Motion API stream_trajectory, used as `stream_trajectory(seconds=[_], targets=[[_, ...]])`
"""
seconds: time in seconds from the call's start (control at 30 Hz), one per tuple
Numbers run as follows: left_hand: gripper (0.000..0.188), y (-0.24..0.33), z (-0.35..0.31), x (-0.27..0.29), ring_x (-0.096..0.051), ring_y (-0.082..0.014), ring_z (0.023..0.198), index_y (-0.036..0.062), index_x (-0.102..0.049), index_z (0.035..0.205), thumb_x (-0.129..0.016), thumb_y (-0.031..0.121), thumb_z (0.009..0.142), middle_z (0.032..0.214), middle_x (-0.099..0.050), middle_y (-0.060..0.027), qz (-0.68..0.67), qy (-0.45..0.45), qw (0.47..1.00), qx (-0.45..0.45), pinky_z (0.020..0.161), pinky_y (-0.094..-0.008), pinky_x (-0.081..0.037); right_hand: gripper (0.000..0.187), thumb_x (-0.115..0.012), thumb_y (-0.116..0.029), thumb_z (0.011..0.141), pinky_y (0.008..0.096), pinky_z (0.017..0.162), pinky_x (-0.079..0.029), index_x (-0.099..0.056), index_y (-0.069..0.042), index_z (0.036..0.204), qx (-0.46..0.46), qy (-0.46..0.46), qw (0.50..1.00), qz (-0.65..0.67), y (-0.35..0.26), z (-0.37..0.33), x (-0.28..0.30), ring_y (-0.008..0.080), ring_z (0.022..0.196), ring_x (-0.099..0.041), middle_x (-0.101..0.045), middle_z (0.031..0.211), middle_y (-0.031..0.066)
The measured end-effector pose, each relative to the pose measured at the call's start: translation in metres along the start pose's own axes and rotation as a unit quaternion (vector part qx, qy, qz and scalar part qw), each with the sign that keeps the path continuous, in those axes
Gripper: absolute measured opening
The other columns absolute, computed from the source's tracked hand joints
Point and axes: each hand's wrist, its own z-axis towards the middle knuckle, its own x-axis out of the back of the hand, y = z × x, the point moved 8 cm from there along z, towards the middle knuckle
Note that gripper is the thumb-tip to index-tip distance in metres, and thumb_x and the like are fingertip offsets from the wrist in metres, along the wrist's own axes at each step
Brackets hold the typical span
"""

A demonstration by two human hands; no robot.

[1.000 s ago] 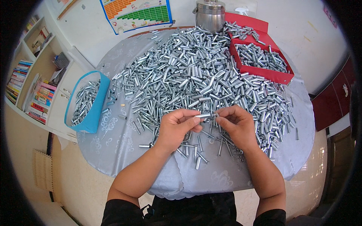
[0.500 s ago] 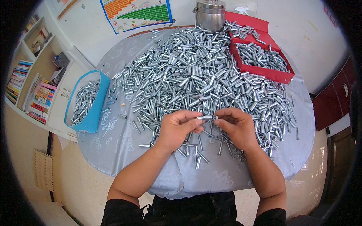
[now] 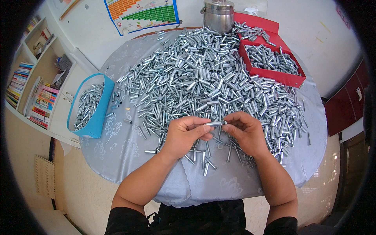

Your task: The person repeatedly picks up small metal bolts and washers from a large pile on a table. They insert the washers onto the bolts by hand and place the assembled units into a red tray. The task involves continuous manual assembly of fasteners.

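Between my two hands lies a silver sleeve anchor bolt [image 3: 214,123], held level above the near edge of the pile. My left hand [image 3: 187,132] pinches its sleeve end between thumb and fingers. At the other end, the thumb and fingertips of my right hand [image 3: 245,129] close on its tip, where a small nut or washer seems to sit; that part is too small to make out. Under and beyond my hands spreads a large heap of metal sleeves and bolts [image 3: 188,78]. Several loose bolts [image 3: 206,169] lie on the cloth just below my left hand.
A blue box [image 3: 105,103] of metal sleeves stands at the table's left edge. At the back right is an open red box [image 3: 274,78] full of similar parts, next to a steel pot [image 3: 218,17]. A grey patterned tablecloth [image 3: 117,160] covers the round table.
The sleeve anchor has shifted very slightly to the right and down between my fingers. Both hands keep nearly the same place and grip.
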Motion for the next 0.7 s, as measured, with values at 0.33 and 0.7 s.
stream_trajectory(seconds=[0.33,0.7], targets=[[0.02,-0.001,-0.002,-0.005,-0.071,-0.0214,0.078,-0.0066,-0.065,0.107,-0.065,0.0,0.088,0.095,-0.071,-0.0169,0.008,-0.027,1.0,0.003,0.071,-0.0306,-0.06,0.015,-0.067,-0.013,0.09,0.025,0.062,-0.046,-0.065,0.001,0.086,-0.122,-0.076,0.989,-0.035,0.016,-0.003,0.002,0.0094,0.069,-0.057,-0.062,0.077,0.0045],[0.02,0.001,-0.004,-0.005,-0.071,-0.0218,0.078,-0.0055,-0.065,0.109,-0.064,0.0,0.089,0.096,-0.07,-0.0172,0.014,-0.023,1.0,0.002,0.07,-0.0313,-0.06,0.02,-0.07,-0.012,0.087,0.0243,0.063,-0.047,-0.062,-0.001,0.102,-0.023,-0.075,0.994,-0.071,0.0,-0.001,0.004,0.0094,0.069,-0.057,-0.062,0.08,0.0034]])
